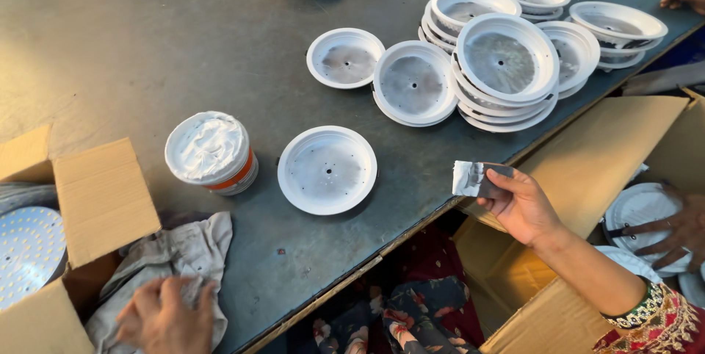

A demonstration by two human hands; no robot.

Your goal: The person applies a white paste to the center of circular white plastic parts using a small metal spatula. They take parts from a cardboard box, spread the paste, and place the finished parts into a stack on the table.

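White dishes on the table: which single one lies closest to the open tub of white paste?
The lone white dish just right of the tub of white paste, near the table's front edge. The other dishes lie farther back, mostly stacked.

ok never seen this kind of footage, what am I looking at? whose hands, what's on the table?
One picture, from a camera worn on a person's head, looking down at a dark table. No machine: bare hands. The left hand rests on a crumpled grey cloth. The right hand pinches a small card smeared white. In front lie a white round dish and a tub of white paste; farther off, more dishes, some stacked. Open cardboard boxes flank the table. Another person's hand touches dishes in the right box.
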